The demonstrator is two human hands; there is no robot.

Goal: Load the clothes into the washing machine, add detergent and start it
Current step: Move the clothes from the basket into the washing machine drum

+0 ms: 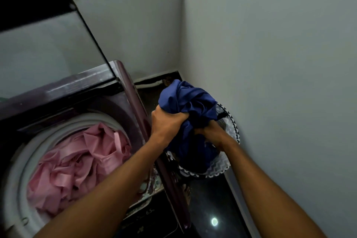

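A bunched dark blue garment (190, 102) is held above a patterned black-and-white laundry basket (230, 127) on the floor to the right of the washing machine. My left hand (166, 123) grips its left side and my right hand (211, 133) grips it lower down, partly hidden in the folds. The top-loading washing machine (131, 91) stands at the left with its glass lid (48, 48) raised. Pink clothes (81, 160) fill its drum, inside the white drum rim (21, 164).
A grey wall runs close along the right side and behind. The dark glossy floor (208, 205) shows a light reflection and a bare foot. The machine's control panel (150, 216) lies at the near edge. The gap between machine and wall is narrow.
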